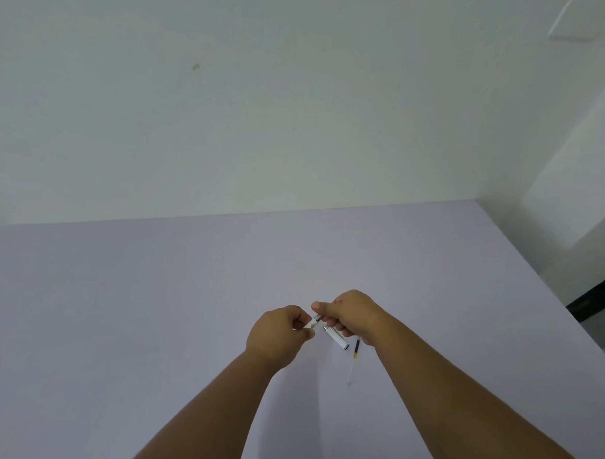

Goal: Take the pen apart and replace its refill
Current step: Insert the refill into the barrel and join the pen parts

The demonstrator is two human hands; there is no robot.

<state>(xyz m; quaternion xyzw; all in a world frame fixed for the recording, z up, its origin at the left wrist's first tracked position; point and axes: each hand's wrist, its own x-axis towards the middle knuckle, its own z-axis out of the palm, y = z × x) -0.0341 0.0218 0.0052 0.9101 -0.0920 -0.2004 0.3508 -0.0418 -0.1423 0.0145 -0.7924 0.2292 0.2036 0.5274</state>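
Both of my hands hold a white pen just above the pale lilac table. My left hand grips its white barrel end. My right hand pinches the silver front section, and most of the pen is hidden by my fingers. Under my right hand a white pen cap with a dark end lies on the table. A thin refill with a dark and yellow upper part lies just right of the cap, partly covered by my right wrist.
The table runs back to a white wall. Its right edge slants down towards me, with a dark floor beyond it. A white wall corner stands at the far right.
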